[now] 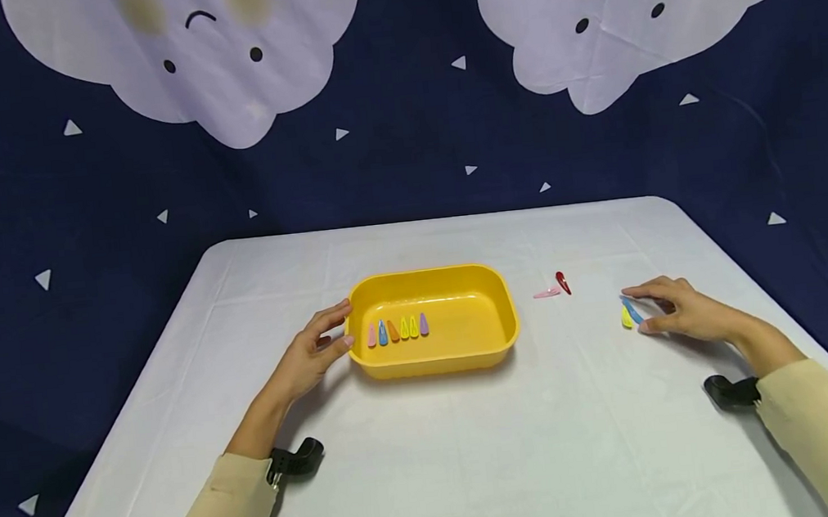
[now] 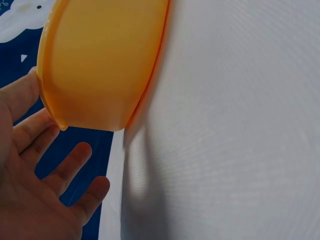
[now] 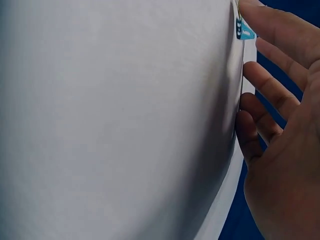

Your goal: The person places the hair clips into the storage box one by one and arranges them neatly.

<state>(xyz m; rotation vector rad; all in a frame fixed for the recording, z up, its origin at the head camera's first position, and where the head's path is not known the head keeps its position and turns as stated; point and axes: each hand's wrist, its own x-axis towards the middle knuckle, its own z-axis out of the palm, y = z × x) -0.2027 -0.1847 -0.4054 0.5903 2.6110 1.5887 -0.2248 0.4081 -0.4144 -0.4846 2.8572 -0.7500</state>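
A yellow tray (image 1: 434, 366) stands on the white-covered table. Inside it, snap hair clips (image 1: 393, 330) in pink, blue, orange, yellow and purple form a row towards the left. My left hand (image 1: 307, 354) touches the tray's left end with thumb and fingertips, its other fingers spread apart in the left wrist view. Over at the right, my right hand (image 1: 685, 313) has thumb and index finger at the two ends of a blue hair clip (image 1: 633, 310), pinching it. A yellow hair clip (image 1: 626, 319) lies right beside the blue one. In the right wrist view, the thumb partly hides the blue clip (image 3: 245, 30).
Between the tray and my right hand lie a pink hair clip (image 1: 547, 293) and a dark red hair clip (image 1: 562, 282), close together. A dark blue cloth with clouds and triangles (image 1: 405, 152) hangs behind the table (image 1: 462, 468).
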